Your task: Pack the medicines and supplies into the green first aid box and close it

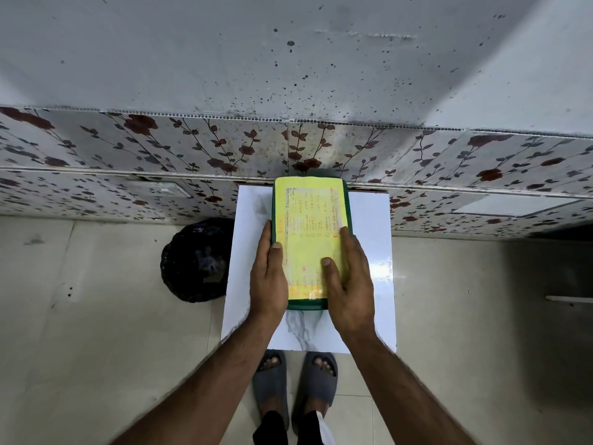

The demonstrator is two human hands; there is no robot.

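Note:
The green first aid box lies shut on a small white table, its lid covered by a yellow sheet with handwritten lines. My left hand grips the box's left side, thumb resting on the lid. My right hand lies flat on the lid's near right part, fingers spread and pointing away from me. No medicines or supplies show outside the box.
A black bin bag sits on the floor to the left of the table. A floral-tiled wall rises just behind the table. My feet in grey slippers stand at the table's near edge.

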